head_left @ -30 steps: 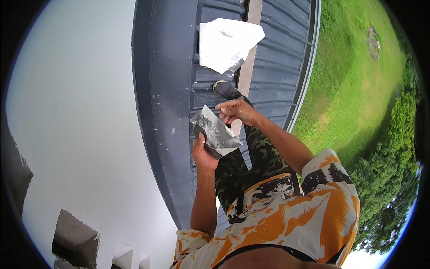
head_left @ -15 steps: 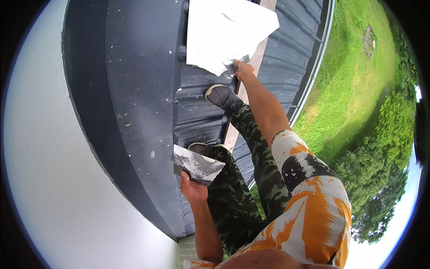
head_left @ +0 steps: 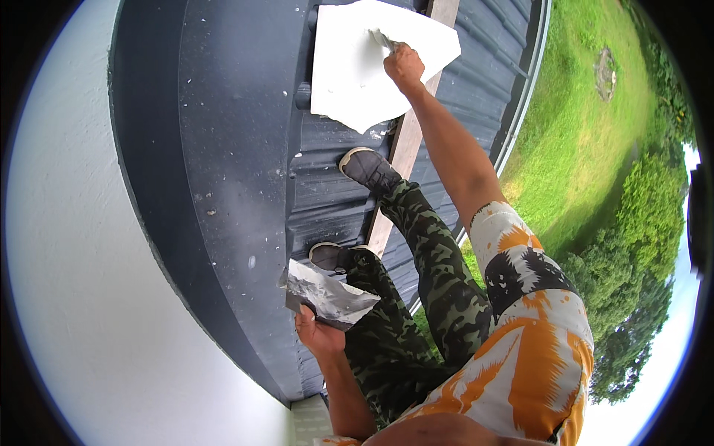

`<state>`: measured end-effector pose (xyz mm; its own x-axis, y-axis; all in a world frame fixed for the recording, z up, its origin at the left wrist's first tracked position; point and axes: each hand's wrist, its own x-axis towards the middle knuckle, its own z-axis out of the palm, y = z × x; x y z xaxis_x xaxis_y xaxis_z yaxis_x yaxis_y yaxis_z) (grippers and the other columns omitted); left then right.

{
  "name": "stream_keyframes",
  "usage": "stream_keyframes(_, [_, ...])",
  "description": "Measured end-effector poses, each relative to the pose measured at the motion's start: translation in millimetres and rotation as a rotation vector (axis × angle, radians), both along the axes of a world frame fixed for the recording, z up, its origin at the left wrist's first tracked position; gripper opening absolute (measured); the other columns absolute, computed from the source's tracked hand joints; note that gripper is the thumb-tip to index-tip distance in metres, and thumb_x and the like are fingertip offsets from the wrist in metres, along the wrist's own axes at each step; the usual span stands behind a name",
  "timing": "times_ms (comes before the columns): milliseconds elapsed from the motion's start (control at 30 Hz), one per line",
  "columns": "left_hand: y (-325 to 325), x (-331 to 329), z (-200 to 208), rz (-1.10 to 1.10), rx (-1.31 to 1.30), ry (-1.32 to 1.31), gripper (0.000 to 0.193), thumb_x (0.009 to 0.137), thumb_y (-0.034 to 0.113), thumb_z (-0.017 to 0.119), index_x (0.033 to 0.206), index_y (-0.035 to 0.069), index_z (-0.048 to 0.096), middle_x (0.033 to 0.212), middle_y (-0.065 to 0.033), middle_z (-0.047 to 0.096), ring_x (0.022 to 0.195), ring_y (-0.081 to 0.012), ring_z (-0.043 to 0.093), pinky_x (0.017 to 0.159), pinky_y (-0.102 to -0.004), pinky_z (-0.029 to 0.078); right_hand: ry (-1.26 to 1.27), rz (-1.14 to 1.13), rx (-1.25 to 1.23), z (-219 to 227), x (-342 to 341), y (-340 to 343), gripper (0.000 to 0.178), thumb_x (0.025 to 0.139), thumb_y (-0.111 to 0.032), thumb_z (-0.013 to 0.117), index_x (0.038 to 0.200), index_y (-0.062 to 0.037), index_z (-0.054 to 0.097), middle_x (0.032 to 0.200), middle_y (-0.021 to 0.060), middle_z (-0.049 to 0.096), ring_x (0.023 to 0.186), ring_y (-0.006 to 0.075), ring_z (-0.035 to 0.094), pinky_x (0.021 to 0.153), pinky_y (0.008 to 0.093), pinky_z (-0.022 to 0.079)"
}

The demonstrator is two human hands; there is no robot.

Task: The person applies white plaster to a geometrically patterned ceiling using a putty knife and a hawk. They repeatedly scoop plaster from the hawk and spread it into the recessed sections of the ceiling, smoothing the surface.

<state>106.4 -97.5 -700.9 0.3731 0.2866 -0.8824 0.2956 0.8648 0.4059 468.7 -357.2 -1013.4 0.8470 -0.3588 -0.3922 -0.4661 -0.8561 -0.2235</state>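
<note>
My right hand (head_left: 405,65) reaches forward and is closed round a small putty knife (head_left: 384,40). Its blade meets the top of an irregular white board (head_left: 346,70), and my fist covers the handle. Closer to my body, my left hand (head_left: 321,334) grips a wide metal filling blade (head_left: 331,294) by its near edge, thumb on top. Grey and white smears, apparently filler, coat this blade, which is held tilted over my left shoe.
Dark ribbed metal roofing (head_left: 327,212) lies under my shoes (head_left: 364,165). A wooden plank (head_left: 405,145) runs along it beneath the board. Dark flashing (head_left: 230,149) and a white wall (head_left: 71,223) rise on the left; beyond the gutter (head_left: 529,89) on the right is grass (head_left: 565,97).
My right hand has moved forward with the putty knife, from the board's near corner to its upper middle. My left hand and the filling blade have shifted slightly nearer to me.
</note>
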Motion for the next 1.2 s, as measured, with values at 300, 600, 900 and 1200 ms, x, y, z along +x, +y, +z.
stream_keyframes(300, [1.3, 29.6, 8.4, -0.007, 0.061, -0.050, 0.042, 0.096, 0.020, 0.052, 0.132, 0.000, 0.047, 0.127, -0.0128, 0.057, 0.115, -0.0287, 0.057, 0.099, -0.0474, 0.046, 0.003, 0.015, -0.005, 3.3, 16.6, -5.4, 0.031, 0.080, -0.013, 0.052, 0.106, -0.0036, 0.066, 0.098, 0.0216, 0.068, 0.094, 0.0378, 0.065, 0.084, 0.0453, 0.051])
stream_keyframes(600, [14.3, 63.7, -26.7, -0.023, 0.168, -0.097, 0.039, 0.097, 0.020, 0.052, 0.130, -0.001, 0.050, 0.125, -0.0131, 0.058, 0.113, -0.0279, 0.058, 0.098, -0.0454, 0.047, 0.125, 0.266, 0.044, -3.2, -16.8, 0.2, 0.030, 0.082, -0.011, 0.051, 0.107, -0.0086, 0.068, 0.102, 0.0183, 0.068, 0.105, 0.0327, 0.062, 0.087, 0.0432, 0.052])
stream_keyframes(900, [62.8, 80.4, -8.7, -0.046, 0.346, -0.104, 0.042, 0.095, 0.020, 0.054, 0.131, -0.001, 0.049, 0.125, -0.0145, 0.057, 0.114, -0.0280, 0.057, 0.098, -0.0435, 0.048, 0.022, 0.232, -0.012, -26.4, -20.8, -12.1, 0.038, 0.084, -0.008, 0.050, 0.116, -0.0192, 0.068, 0.107, 0.0102, 0.067, 0.099, 0.0319, 0.062, 0.085, 0.0431, 0.051])
stream_keyframes(1200, [57.4, 149.9, -84.4, -0.012, 0.281, -0.273, 0.034, 0.096, 0.015, 0.057, 0.125, -0.002, 0.055, 0.117, -0.0118, 0.062, 0.106, -0.0219, 0.062, 0.093, -0.0366, 0.050, 0.016, -0.108, 0.970, -12.4, -51.6, -44.7, 0.037, 0.089, 0.002, 0.055, 0.118, -0.0177, 0.068, 0.110, 0.0021, 0.065, 0.094, 0.0150, 0.057, 0.086, 0.0269, 0.047])
